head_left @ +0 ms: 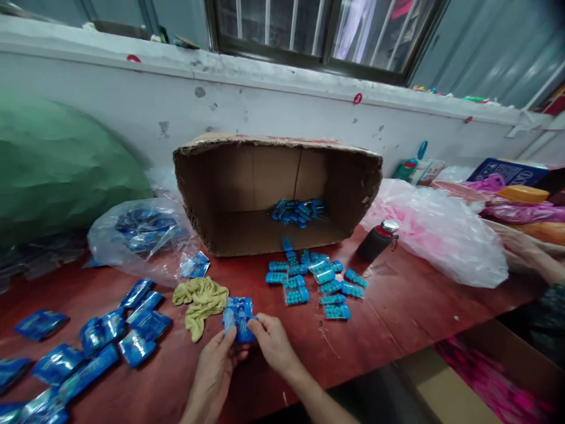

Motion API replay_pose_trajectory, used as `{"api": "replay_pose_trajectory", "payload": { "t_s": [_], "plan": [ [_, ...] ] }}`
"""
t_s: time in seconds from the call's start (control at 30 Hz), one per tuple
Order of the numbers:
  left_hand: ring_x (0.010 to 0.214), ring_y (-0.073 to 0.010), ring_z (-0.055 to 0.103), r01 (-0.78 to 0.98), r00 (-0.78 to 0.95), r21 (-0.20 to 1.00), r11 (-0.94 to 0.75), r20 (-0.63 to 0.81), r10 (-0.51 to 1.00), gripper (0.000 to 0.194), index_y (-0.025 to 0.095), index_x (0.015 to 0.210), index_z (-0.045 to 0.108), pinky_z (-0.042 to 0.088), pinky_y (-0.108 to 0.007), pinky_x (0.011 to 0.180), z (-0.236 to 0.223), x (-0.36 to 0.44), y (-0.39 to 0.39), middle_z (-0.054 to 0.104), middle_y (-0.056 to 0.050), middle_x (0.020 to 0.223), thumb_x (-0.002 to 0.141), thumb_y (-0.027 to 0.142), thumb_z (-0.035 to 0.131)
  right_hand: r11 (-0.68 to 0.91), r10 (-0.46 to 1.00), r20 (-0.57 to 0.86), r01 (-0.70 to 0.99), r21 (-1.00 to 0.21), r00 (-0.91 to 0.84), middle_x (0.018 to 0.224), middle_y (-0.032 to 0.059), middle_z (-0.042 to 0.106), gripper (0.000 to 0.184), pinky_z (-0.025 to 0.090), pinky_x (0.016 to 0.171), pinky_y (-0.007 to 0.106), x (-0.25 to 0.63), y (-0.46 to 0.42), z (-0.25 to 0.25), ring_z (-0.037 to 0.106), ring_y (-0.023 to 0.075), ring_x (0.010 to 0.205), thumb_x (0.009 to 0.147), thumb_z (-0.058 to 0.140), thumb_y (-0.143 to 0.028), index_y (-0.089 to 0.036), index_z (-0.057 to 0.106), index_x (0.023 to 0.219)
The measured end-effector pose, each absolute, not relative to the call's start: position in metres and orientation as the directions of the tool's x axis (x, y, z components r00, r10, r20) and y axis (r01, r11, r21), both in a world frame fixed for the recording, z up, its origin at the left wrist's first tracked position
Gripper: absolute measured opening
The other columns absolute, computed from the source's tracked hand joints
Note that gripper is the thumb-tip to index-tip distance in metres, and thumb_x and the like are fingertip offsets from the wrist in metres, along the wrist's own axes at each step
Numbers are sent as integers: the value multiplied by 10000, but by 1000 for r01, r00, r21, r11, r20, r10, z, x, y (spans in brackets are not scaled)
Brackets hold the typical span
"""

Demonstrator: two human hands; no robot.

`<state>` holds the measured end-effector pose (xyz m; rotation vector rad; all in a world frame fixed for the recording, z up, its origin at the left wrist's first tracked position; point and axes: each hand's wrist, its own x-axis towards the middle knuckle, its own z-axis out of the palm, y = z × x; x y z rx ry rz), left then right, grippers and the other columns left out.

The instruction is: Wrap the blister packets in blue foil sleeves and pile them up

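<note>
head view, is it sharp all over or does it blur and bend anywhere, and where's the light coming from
Head view: daylight comes from the barred window at the top; the cardboard box interior is shaded. The wall ledge bows, a wide-angle distortion. The blue packet held by left hand and right hand is soft with blur, and the bottom corners are smeared. The bottle cap shows a small glare.

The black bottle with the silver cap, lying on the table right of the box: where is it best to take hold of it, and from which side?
Grip the black bottle around the middle of its body, coming from above. It lies tilted on the red table, cap pointing up-right, its sides free, and the plastic bag close at its right.
</note>
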<state>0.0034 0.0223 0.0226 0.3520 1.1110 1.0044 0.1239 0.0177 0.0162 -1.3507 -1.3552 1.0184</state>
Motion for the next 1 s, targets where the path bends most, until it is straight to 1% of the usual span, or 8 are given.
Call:
{"api": "replay_pose_trajectory", "payload": {
  "t_s": [0.1,0.17,0.23,0.3,0.43,0.57,0.77,1.0],
  "plan": [
    [459,-110,580,-536,67,653,536,-600,797,152,122,687,603,475,-200,418,21,0,18,644,-18,551,603,206,699,135,971,231,639,-757,68,733,19,559,279,357,674,250,159,18,23,486,150,723,866,385,-268,-182,585,692],
    [444,-106,577,-562,33,625,542,-638,769,92,126,695,592,462,-185,398,20,-3,15,630,-15,523,661,186,654,-35,941,274,865,-500,196,951,93,580,186,336,757,322,183,22,20,482,221,890,840,431,-204,-187,604,907],
    [420,-101,567,-588,15,590,553,-676,737,61,127,696,579,442,-170,374,20,-4,14,607,-11,483,714,180,604,-186,937,234,939,-291,258,998,133,566,201,326,751,360,200,25,13,477,261,914,815,454,-154,-181,597,955],
    [399,-95,554,-609,25,555,567,-701,713,93,127,673,561,430,-161,361,21,-6,13,579,-4,449,744,185,572,-221,944,194,949,-225,266,960,139,565,203,332,718,363,205,25,6,485,271,879,805,467,-148,-183,594,959],
    [388,-91,546,-633,44,513,580,-724,688,133,134,673,545,427,-158,355,21,-7,12,548,11,426,771,226,544,-166,969,130,946,-277,208,916,110,549,205,356,693,346,185,19,-2,490,269,866,784,524,-230,-192,570,980],
    [386,-90,545,-628,23,507,591,-746,665,178,127,657,534,428,-158,356,19,-8,11,544,5,424,784,252,525,-52,987,107,864,-500,121,892,68,550,146,378,713,319,160,13,-1,505,240,870,725,560,-192,-194,539,870],
    [394,-89,542,-643,-49,552,531,-721,691,167,128,649,521,429,-160,368,16,-9,11,530,13,419,774,237,539,-112,982,-56,320,-941,179,689,-25,530,168,419,555,241,147,4,10,530,137,592,807,447,-303,-199,461,938],
    [414,-105,550,-633,-51,608,479,-650,758,148,134,662,529,438,-177,381,11,-6,12,528,16,418,752,247,565,-143,979,-139,13,-990,148,564,-69,443,226,384,411,180,128,-10,25,452,95,476,789,488,-335,-195,456,963]
  ]
}}
